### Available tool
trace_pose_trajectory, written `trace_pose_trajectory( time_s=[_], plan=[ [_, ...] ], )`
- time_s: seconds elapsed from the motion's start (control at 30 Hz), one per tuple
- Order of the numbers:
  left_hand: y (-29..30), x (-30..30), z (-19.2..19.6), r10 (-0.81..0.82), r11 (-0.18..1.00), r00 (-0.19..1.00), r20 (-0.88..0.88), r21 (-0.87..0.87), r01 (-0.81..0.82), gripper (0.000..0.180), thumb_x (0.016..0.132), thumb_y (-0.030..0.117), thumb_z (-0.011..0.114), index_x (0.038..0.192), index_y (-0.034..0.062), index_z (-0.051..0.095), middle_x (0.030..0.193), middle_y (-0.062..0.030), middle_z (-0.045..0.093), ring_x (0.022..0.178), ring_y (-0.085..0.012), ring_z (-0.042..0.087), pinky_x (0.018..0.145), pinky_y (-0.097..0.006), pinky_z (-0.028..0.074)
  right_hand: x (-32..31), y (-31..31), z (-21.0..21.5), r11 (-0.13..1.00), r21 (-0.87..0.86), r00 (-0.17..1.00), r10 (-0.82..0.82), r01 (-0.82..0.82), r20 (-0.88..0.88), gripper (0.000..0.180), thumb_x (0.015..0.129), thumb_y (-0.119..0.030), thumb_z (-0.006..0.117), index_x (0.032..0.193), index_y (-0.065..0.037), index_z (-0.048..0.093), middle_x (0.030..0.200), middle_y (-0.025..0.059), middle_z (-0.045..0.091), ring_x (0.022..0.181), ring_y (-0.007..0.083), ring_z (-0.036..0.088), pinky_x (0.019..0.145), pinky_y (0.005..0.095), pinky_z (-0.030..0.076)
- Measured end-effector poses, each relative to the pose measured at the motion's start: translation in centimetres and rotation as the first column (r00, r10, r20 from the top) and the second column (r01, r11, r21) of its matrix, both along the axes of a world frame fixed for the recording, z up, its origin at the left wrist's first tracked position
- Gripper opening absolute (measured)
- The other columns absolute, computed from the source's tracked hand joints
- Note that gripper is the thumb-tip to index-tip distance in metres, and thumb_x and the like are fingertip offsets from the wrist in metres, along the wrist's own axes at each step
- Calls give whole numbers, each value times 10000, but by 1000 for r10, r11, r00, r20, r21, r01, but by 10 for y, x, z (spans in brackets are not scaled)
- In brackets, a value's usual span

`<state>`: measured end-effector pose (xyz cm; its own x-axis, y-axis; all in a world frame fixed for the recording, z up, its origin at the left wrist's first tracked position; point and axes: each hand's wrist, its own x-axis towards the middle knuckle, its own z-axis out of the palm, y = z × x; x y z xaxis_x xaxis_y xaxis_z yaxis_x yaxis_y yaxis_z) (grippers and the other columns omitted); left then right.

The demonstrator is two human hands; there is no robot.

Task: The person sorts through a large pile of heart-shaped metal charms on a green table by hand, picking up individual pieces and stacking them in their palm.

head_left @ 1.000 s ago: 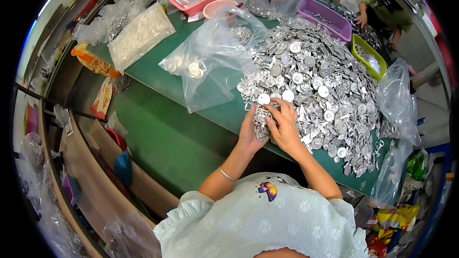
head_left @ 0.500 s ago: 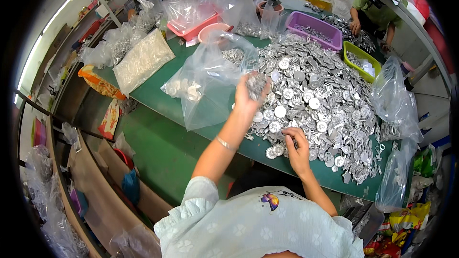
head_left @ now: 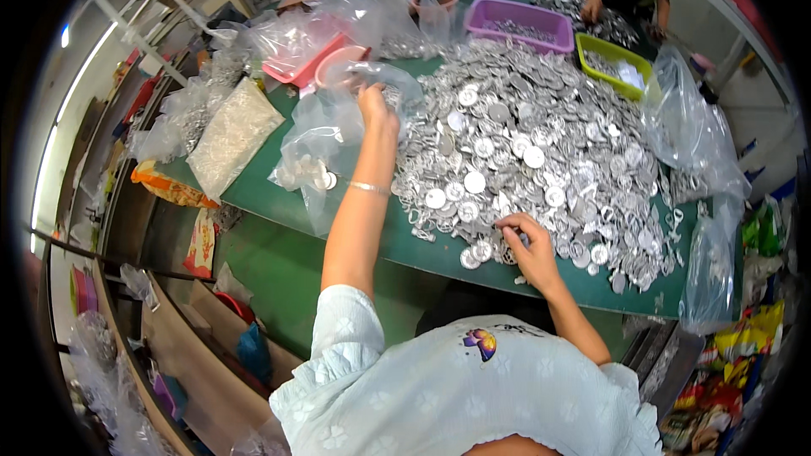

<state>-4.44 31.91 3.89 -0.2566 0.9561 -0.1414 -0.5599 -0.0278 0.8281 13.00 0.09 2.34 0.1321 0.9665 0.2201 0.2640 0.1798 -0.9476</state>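
A broad heap of silver-coloured metal pieces (head_left: 498,131), many round like medallions, covers much of the green table (head_left: 253,190). My left hand (head_left: 376,105) reaches into the mouth of a clear plastic bag (head_left: 317,139) left of the heap. Its fingertips are hidden, beside metal pieces inside the bag; whether it still holds any is unclear. Some round pale pieces (head_left: 325,177) show at the bag's near end. At the heap's front edge my right hand (head_left: 532,249) has its fingers curled against a few round pieces (head_left: 477,253); what lies between thumb and fingers is too small to name.
Behind the heap stand a purple bin (head_left: 519,24) and a lime-green bin (head_left: 612,66) with metal pieces. A pink tray (head_left: 304,67) and a filled flat bag (head_left: 235,139) lie at left. Clear bags (head_left: 697,143) hang at right. Another person's hand (head_left: 593,7) works at the far side.
My left hand, earlier over the heap with a handful of metal pieces, has moved left and away into the bag. My right hand stays at the heap's front edge. The whole view has shifted slightly.
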Motion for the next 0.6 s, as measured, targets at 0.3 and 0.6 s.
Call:
trace_pose_trajectory(
  time_s=[0.3,0.6],
  plan=[
    [-200,24,-47,166,571,-52,-985,53,819,384,840,143,543,1220,99,508,1331,-106,438,1256,-375,347,1039,-530,235,23,2,-3,972,217,857,-191,95,479,147,752,-15,622,896,4,594,909,136,584,882,319,525,777,373,429],
    [-221,9,-53,142,681,-20,-990,83,728,261,850,83,499,1102,105,566,1237,-54,513,1218,-360,386,1017,-589,223,8,112,-7,942,282,289,-326,185,900,166,711,-144,643,829,-31,616,876,94,546,896,237,479,762,343,355]
  ],
)
